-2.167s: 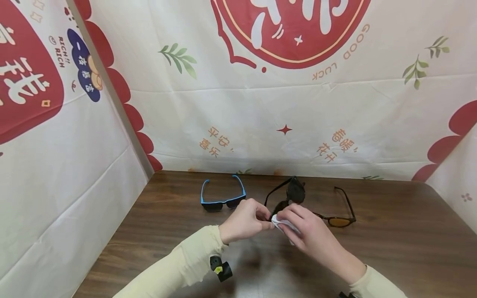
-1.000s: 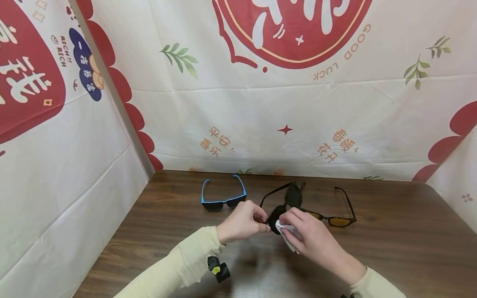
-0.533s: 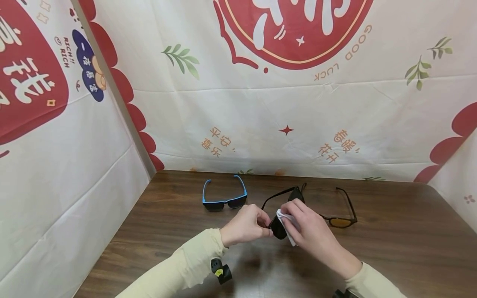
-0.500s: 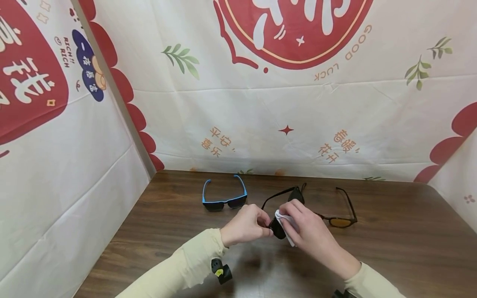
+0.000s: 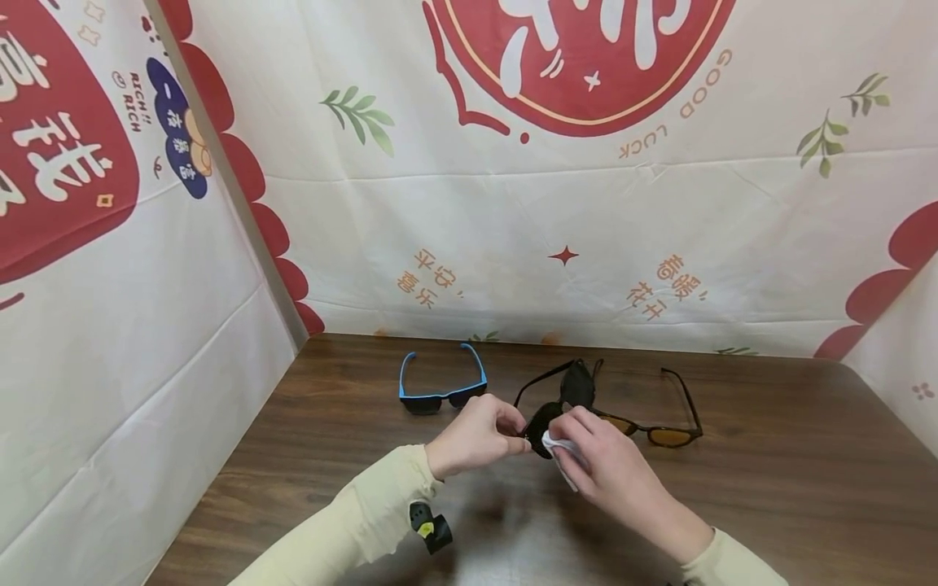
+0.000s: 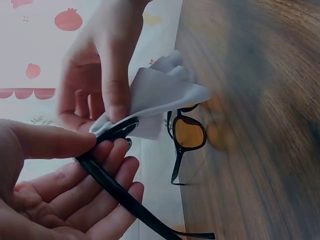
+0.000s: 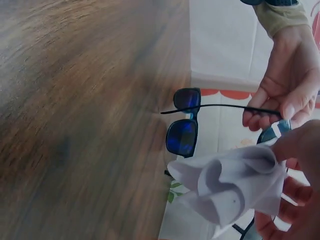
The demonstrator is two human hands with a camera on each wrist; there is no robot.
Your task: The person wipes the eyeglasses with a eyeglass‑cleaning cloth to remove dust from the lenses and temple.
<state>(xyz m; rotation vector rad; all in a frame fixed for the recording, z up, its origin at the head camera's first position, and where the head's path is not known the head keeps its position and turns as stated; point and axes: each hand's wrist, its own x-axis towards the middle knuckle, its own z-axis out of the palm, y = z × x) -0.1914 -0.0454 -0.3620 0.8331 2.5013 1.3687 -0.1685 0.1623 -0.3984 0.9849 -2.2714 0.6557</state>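
Black-framed sunglasses (image 5: 577, 384) with dark lenses are held above the table, one lens low and the other raised behind it. My left hand (image 5: 479, 435) pinches them between thumb and fingers at the corner by the hinge; one temple arm (image 6: 117, 192) crosses its palm in the left wrist view. My right hand (image 5: 604, 456) grips a folded white cloth (image 7: 235, 180) and presses it against the near lens. In the left wrist view the cloth covers much of that lens, with the right thumb on it.
Blue-and-black sunglasses (image 5: 441, 399) stand on the wooden table (image 5: 769, 472) left of the hands, temples unfolded. Glasses with amber lenses (image 5: 670, 437) lie to the right, partly hidden behind my right hand. Printed white cloth walls (image 5: 469, 212) enclose the table's back and sides.
The held sunglasses tip back and forth between frames, and both lenses show again now. My right hand shifts the cloth over the near lens; my left hand keeps its pinch.
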